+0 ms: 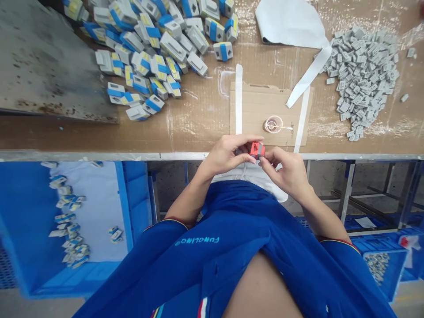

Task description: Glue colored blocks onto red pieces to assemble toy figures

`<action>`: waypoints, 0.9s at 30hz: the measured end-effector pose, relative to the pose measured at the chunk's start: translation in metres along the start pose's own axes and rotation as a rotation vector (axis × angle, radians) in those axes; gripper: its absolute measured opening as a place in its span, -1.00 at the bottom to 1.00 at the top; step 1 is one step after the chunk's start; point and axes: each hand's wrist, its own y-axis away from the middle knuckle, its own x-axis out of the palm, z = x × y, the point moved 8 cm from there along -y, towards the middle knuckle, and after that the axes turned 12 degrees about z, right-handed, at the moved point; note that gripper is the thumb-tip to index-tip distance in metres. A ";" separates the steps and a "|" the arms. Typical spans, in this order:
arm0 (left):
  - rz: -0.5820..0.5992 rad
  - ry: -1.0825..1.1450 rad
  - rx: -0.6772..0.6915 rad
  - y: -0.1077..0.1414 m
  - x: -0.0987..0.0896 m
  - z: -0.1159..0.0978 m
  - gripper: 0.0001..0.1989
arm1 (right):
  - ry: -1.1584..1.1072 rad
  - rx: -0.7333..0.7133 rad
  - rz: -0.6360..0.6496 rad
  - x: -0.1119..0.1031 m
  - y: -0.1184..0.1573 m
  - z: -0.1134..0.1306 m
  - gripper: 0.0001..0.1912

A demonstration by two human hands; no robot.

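A small red block with a grey band [257, 150] is held just over the table's front edge. My left hand [228, 154] grips its left side between thumb and fingers. On the right side, the fingertips of my right hand [286, 170] pinch the same block. Behind the hands lies a cardboard sheet [253, 115] taped down with white strips. On it stands a small clear cup [273, 124] with a white-tipped stick across its rim. Many grey blocks with blue and yellow bands [172, 46] are heaped at the back left.
A pile of small grey pieces [364, 75] lies at the right. White cloth [291, 22] is at the back. A stained metal sheet [49, 66] covers the left. Below the table are a blue bin [127, 212] with banded blocks and a blue crate [391, 282].
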 end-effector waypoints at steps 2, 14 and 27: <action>0.013 -0.013 0.010 0.000 0.001 -0.001 -0.46 | -0.031 0.006 0.036 -0.001 -0.001 0.000 -0.83; 0.105 -0.083 0.054 -0.002 0.002 -0.005 -0.55 | -0.019 -0.030 0.215 0.004 -0.006 -0.005 -0.70; 0.032 -0.085 0.031 0.000 -0.002 -0.004 -0.54 | 0.142 0.057 -0.030 0.009 0.000 0.000 -0.80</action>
